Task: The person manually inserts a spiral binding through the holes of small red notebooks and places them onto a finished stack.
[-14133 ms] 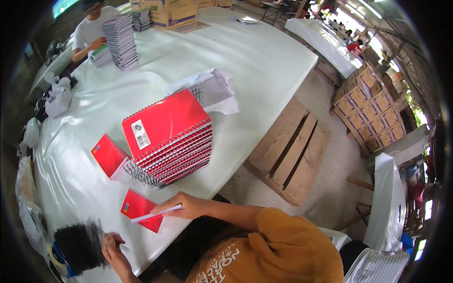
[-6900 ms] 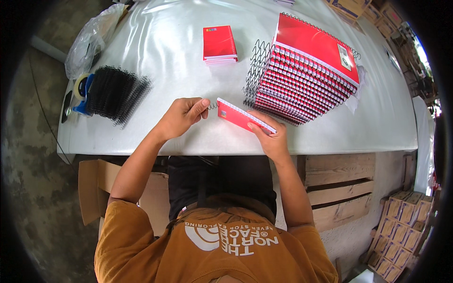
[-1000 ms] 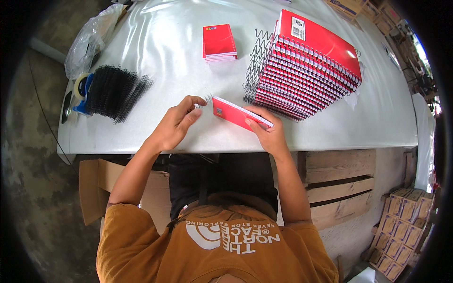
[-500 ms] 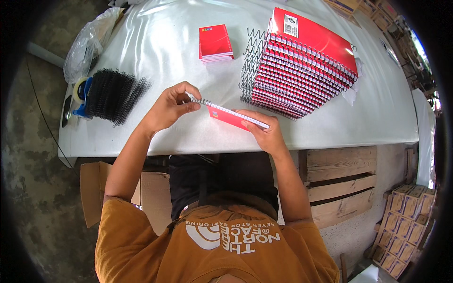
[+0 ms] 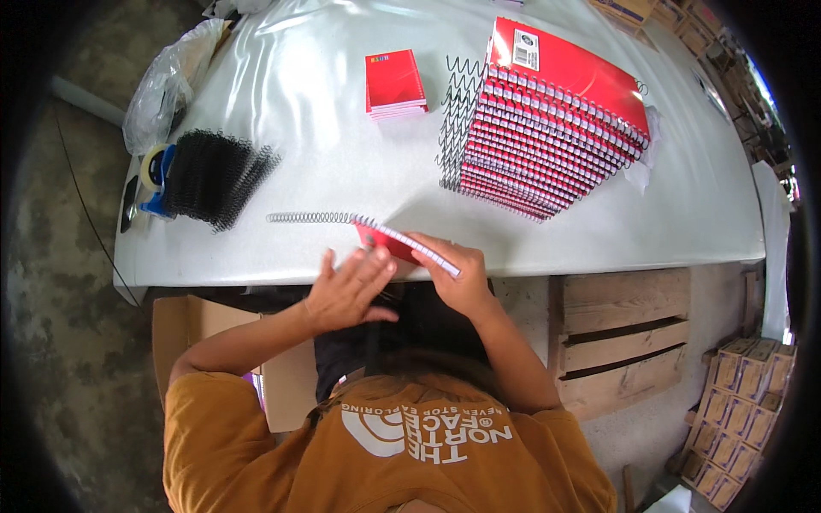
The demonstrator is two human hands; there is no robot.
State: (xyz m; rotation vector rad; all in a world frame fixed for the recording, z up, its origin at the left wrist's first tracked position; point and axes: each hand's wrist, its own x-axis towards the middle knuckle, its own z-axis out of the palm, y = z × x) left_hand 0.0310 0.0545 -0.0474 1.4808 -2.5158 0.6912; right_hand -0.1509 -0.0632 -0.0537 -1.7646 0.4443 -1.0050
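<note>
Sm. red notepad (image 5: pixel 391 243) is in the R hand (image 5: pixel 457 272), held over the table's near edge, pinched betw. thumb & fingers along its holed edge. L hand (image 5: pixel 352 289) is palm-down just beside it, fingers partly spread, thumb apart, no grip on anything; can't tell if fingertips touch the cover. Loose wire coil (image 5: pixel 308 218) sticks out left from the pad's corner, so prob. only started: most of its length is outside & most holes look bare. Done, as far as shown: tall stack of red notebooks (image 5: pixel 556 128) w/ coils along the edges, tails jutting out left. Left, I'd judge: rest of this pad, + short stack of red pads (image 5: pixel 395 83), no coils visible there. Black coil pile (image 5: pixel 205 181) sits by blue tape dispenser (image 5: pixel 157 203). Containers: open cardboard box (image 5: pixel 291 389) below table, sth. pale/purple inside, mostly hidden; clear plastic bag (image 5: pixel 161 101), contents unclear; stacked cartons (image 5: pixel 731 419) far right, insides not visible.
</note>
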